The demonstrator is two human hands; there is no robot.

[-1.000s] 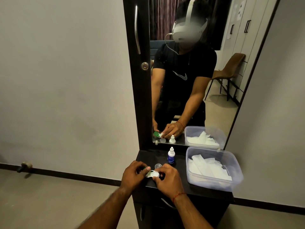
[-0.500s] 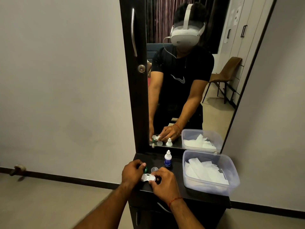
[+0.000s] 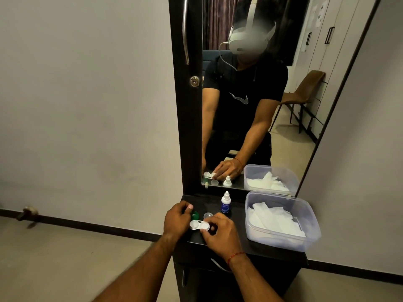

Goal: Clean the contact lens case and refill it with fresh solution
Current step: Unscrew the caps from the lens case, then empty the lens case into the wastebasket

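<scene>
A: On the glossy black shelf (image 3: 237, 214), where's the case (image 3: 199, 225)?
B: White plastic, 2 round wells, flat; right hand (image 3: 220, 233) pinches one end; left hand (image 3: 177, 219) curls round a green lid (image 3: 195, 214).

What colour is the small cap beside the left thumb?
The cap is green; head view.

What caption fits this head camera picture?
The right hand pinches the case, the left hand beside it by a green cap; bottle and tub nearby.
</scene>
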